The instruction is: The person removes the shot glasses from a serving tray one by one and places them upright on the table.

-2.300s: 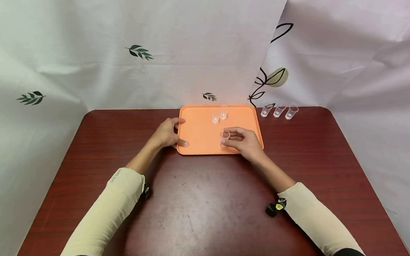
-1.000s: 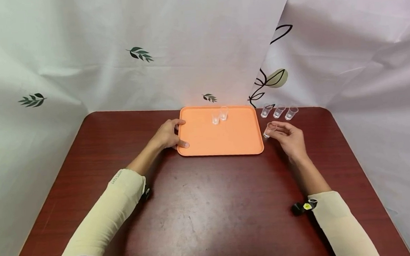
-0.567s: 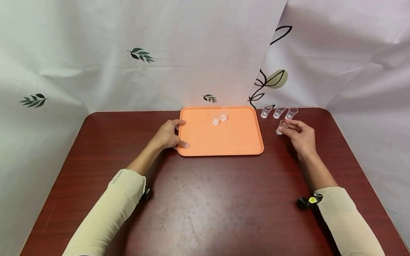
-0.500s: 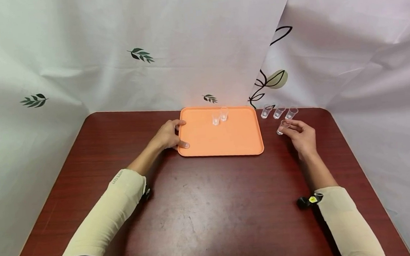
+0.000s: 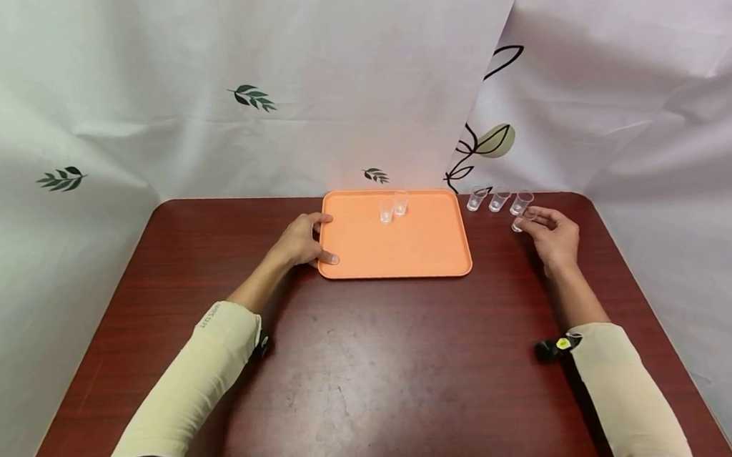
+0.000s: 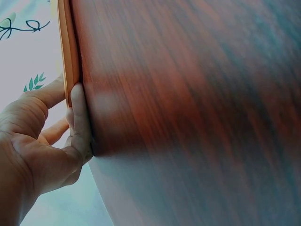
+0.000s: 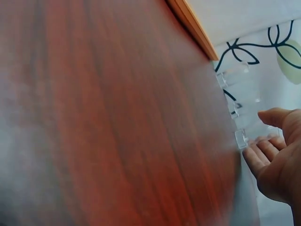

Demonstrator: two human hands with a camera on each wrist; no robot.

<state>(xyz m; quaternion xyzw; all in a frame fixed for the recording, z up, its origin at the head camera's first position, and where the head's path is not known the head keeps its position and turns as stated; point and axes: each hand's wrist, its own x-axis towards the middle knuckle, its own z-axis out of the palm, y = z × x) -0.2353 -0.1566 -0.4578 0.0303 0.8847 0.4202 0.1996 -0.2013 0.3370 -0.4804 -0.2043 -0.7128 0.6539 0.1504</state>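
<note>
My right hand (image 5: 554, 235) pinches a small clear plastic cup (image 5: 517, 226) between thumb and fingers, over the table right of the tray. Close behind it stands the rightmost (image 5: 522, 200) of three similar cups in a row at the table's back edge; the held cup overlaps it in the head view. My left hand (image 5: 298, 242) grips the left end of an orange tray (image 5: 368, 257), thumb and a fingertip over the rim. Seen from the left wrist, fingers (image 6: 81, 117) lie against the tray's edge. Two clear cups (image 5: 386, 214) stand on the tray toward its back.
The other two cups of the row, the left one (image 5: 476, 200) and the middle one (image 5: 499, 200), stand just right of the tray. A dark red wooden table (image 5: 364, 372) carries everything. White patterned cloth (image 5: 328, 81) rises behind it and at both sides.
My right hand has carried the cup from over the tray rightward past its edge, then on toward the rightmost cup in the row. My left hand and the tray stay in place.
</note>
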